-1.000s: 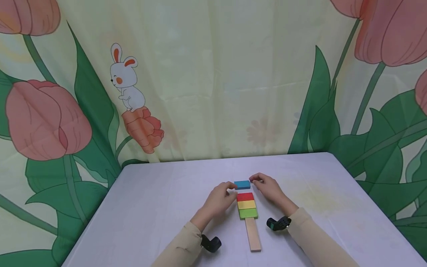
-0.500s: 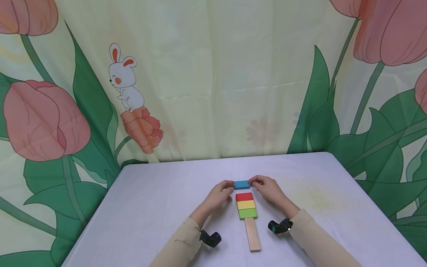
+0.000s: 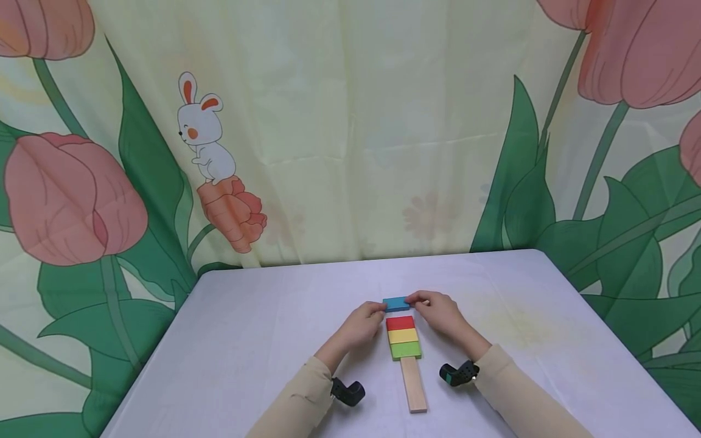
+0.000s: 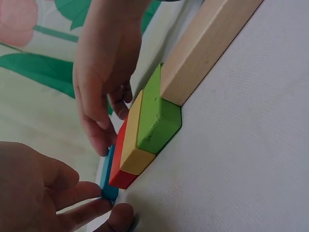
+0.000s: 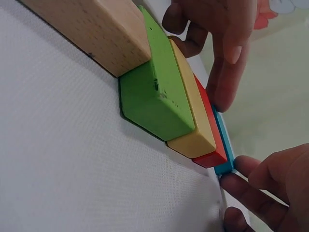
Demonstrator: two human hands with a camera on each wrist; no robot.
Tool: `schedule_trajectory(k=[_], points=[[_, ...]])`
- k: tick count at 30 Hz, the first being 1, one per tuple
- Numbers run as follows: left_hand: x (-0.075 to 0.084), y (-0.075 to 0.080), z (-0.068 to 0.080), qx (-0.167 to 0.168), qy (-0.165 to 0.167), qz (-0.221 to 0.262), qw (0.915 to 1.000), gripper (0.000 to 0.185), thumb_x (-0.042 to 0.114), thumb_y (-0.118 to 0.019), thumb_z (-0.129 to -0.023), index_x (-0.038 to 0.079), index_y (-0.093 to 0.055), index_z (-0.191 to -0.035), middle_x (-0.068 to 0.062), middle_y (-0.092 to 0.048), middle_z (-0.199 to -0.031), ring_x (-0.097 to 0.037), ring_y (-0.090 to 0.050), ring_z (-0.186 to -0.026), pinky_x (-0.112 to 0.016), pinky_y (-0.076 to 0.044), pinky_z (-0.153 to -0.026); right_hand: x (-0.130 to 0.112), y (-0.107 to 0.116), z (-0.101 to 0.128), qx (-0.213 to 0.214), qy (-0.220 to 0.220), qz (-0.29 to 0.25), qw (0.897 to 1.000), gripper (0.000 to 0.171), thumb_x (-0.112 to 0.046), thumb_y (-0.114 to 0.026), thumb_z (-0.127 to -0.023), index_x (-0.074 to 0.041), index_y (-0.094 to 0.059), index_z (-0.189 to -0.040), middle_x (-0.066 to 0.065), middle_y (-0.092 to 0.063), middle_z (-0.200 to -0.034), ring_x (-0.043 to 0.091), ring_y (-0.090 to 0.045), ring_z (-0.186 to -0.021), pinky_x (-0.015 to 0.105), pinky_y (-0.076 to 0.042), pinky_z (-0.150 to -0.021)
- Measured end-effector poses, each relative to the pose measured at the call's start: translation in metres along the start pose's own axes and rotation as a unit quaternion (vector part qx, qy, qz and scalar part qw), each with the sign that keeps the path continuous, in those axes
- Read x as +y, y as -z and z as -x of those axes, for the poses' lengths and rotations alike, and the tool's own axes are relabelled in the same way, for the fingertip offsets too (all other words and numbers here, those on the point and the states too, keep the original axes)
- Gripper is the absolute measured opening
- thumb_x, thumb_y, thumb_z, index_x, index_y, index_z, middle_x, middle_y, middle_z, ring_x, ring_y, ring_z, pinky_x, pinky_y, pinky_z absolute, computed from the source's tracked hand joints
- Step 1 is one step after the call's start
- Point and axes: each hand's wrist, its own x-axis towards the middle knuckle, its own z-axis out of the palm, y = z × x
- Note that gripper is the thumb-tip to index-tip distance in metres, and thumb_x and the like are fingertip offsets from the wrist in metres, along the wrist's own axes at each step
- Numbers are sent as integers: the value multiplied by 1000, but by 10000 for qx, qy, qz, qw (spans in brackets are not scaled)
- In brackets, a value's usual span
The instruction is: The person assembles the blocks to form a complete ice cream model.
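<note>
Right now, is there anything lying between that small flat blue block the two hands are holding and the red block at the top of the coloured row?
Nothing visible does. The flat blue block, pinched between the left hand and the right hand, lies just beyond the flat red block; the head view shows only a narrow strip of bare white table between them.

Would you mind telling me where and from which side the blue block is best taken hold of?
Probably by its two short ends, one hand from each side. The blue block lies flat on the table, crosswise, just beyond the red block, so its near long edge is crowded. The left hand and right hand already pinch those ends.
</note>
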Motion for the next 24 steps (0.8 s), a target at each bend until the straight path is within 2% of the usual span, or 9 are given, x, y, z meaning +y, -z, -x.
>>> schedule_trajectory(k=[4, 7, 13, 20, 24], points=[[-1, 0, 0, -84, -36, -35, 10000, 40, 23, -50, -107, 4, -63, -141, -12, -59, -136, -19, -56, -98, -33, -52, -79, 1, 0, 1, 6, 6, 49, 10000, 29, -14, -56, -101, -16, -76, -122, 7, -73, -127, 26, -62, -111, 48, -54, -95], [-1, 0, 0, -125, -39, -84, 9999, 40, 22, -50, -107, 4, -63, -140, -12, -59, -133, -18, -55, -93, -30, -49, -73, 2, 0, 1, 13, -5, 79, 10000, 28, -14, -56, -101, -16, -76, -120, 6, -73, -126, 26, -62, -111, 48, -54, -94], [1, 1, 2, -130, -53, -302, 9994, 39, 24, -50, -107, 5, -65, -138, -13, -59, -139, -20, -56, -103, -34, -51, -82, 1, 1, 4, -26, -20, 145, 9999, 26, -15, -57, -101, -18, -77, -117, 6, -72, -127, 27, -61, -114, 51, -53, -96], [2, 3, 7, -220, 38, -203, 9995, 40, 25, -51, -107, 6, -65, -139, -13, -59, -138, -17, -60, -87, -31, -52, -75, -2, 2, 8, -85, -17, 163, 9998, 27, -15, -56, -101, -18, -76, -118, 6, -72, -128, 29, -61, -118, 54, -52, -98], [3, 4, 10, -269, 19, -184, 9995, 39, 24, -51, -107, 6, -65, -139, -13, -60, -138, -16, -59, -90, -32, -52, -76, -2, 2, 10, -41, -9, 251, 9997, 27, -16, -56, -101, -19, -76, -117, 5, -72, -127, 29, -60, -120, 58, -47, -100]])
